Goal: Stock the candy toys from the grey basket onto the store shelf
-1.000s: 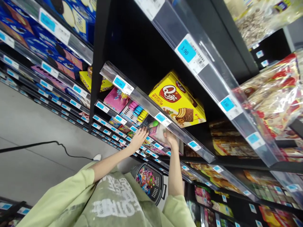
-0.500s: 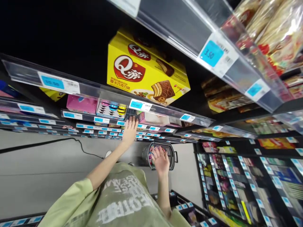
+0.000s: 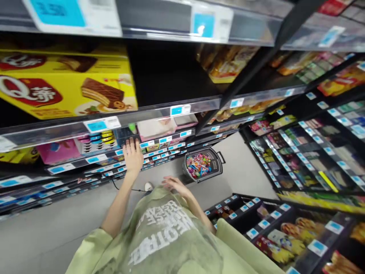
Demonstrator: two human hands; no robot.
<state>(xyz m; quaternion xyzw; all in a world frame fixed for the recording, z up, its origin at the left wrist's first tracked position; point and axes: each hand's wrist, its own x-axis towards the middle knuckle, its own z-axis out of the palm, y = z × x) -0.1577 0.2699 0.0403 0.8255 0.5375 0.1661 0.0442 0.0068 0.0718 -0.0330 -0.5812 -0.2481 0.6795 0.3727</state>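
My left hand [image 3: 133, 156] reaches to a lower shelf, fingers stretched out and resting at the front of a dark box [image 3: 125, 134]. Left of that box stand a white box with pink, blue and yellow shapes [image 3: 95, 141] and a pink package [image 3: 59, 151]. To its right is a pale open carton [image 3: 156, 128]. My right hand [image 3: 177, 185] hovers in front of my shirt, palm down, fingers extended, with nothing in it. Beyond it on the floor stands a dark basket [image 3: 218, 172] holding many small colourful wrapped pieces [image 3: 199, 165].
A large yellow cake box [image 3: 68, 85] sits on the shelf above my left hand. Clear shelf lips with price tags [image 3: 102, 124] jut out towards me. More stocked shelves [image 3: 308, 152] stand on the right and behind [image 3: 285, 232]. A black cable [image 3: 115, 185] lies on the floor.
My view has swung to the right, so the yellow box sits further left. My right hand has drawn back from over the basket towards my body. My left hand stays at the dark box.
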